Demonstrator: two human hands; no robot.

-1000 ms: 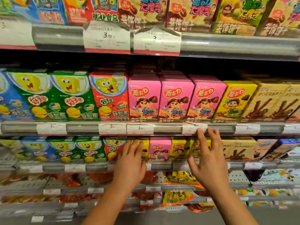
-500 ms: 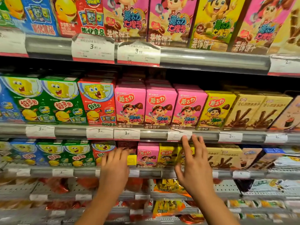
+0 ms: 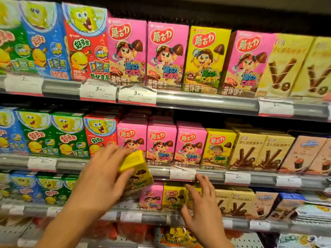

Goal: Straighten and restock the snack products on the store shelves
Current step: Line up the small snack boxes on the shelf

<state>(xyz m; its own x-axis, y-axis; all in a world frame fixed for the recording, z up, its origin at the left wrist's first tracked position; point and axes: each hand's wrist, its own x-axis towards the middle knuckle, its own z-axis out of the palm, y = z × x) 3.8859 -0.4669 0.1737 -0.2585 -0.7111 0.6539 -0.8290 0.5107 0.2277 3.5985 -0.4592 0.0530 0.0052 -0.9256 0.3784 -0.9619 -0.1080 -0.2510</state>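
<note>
I judge the yellow box (image 3: 136,169) in my left hand (image 3: 100,178) to be light, stiff card, probably glossy and a bit slick, easy to dent at the corners. The best hold is across its 2 broad faces, and that is roughly what I have: thumb under one side, fingers curled over the top, so this grip is closed on the box. It sits tilted at centre frame, in front of the rail of the middle shelf (image 3: 211,174), off any shelf. It is bright yellow with a brown mushroom-shaped snack and a cartoon child printed on the front, small print on its upper panel.

My right hand (image 3: 202,208), lower centre-right, holds nothing; its fingers are spread loosely and reach toward the small yellow boxes (image 3: 172,197) on the lower shelf (image 3: 154,218), beside a small pink box (image 3: 151,198). I cannot tell whether they touch.
</note>
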